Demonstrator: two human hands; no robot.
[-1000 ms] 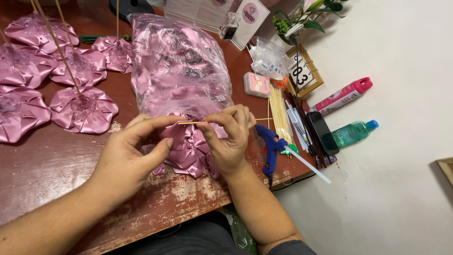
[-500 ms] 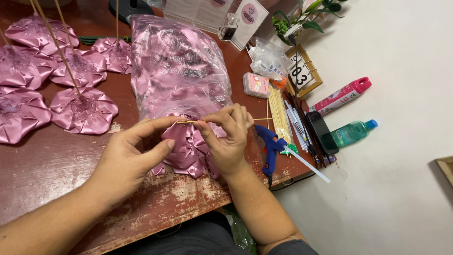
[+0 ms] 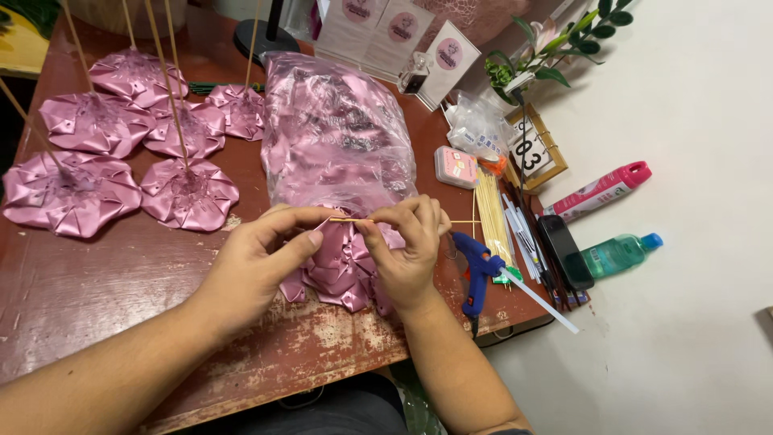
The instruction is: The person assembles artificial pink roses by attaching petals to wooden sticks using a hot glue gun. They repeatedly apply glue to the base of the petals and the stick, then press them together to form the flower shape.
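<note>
Pink satin, folded into a petalled flower (image 3: pixel 338 270), lying on the worn red bench (image 3: pixel 105 282) right under both hands, partly covered by them. Thin wooden stick (image 3: pixel 403 221) held level just above the flower, pinched near its left tip between thumb and forefinger of the left hand (image 3: pixel 258 262), pinched again further along by the closed fingertips of the right hand (image 3: pixel 411 242), its far end poking out to the right. Likely very light and springy, that stick, and easy to snap if bent; best gripped close to the working tip, as here, with little squeeze. Flower probably soft, slippery and quick to crush or unfold; better taken by the gathered centre than by the outer petals. Nearby on the bench: a clear bag of pink satin pieces (image 3: pixel 334 137) just behind the hands, finished flowers on sticks (image 3: pixel 189 193) well to the left, a blue glue gun (image 3: pixel 477 270) just beside the right hand, a bundle of spare sticks (image 3: pixel 491 213) next to it. On the floor to the right, a pink can (image 3: pixel 600 192) and a green bottle (image 3: pixel 620 254).
</note>
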